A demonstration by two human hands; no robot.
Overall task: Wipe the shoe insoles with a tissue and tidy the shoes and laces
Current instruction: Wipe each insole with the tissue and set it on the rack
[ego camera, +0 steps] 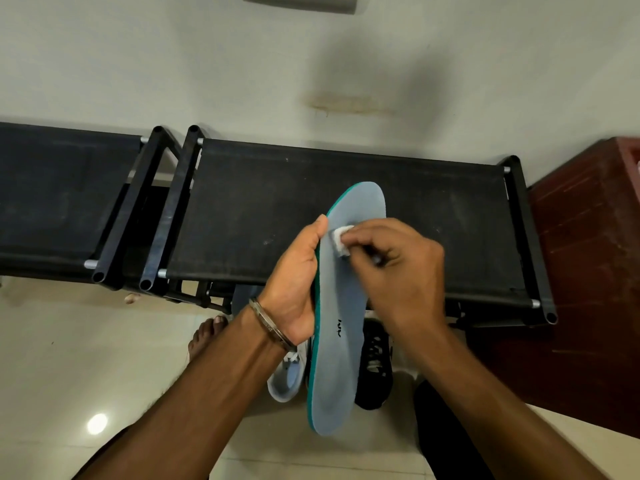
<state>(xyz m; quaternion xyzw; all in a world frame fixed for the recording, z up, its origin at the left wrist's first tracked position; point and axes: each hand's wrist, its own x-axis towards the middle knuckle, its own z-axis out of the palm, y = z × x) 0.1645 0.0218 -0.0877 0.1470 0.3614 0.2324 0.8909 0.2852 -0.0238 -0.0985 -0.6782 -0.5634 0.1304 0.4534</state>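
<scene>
A long grey-blue insole [341, 327] with a green rim stands almost upright in mid-air before a black rack. My left hand [294, 282] grips its left edge, thumb at the front near the toe half. My right hand [398, 268] pinches a small wad of white tissue [341, 239] and presses it on the insole's upper part. Below my hands, on the floor, lie a light grey shoe [287, 375] and a black shoe [375, 368], each partly hidden by the insole and my wrists.
A black fabric-topped shoe rack [346, 188] runs along the white wall, with a second one [59, 188] to its left. A dark red cabinet [588, 258] stands at the right. My bare foot [206, 334] rests on the pale tiled floor.
</scene>
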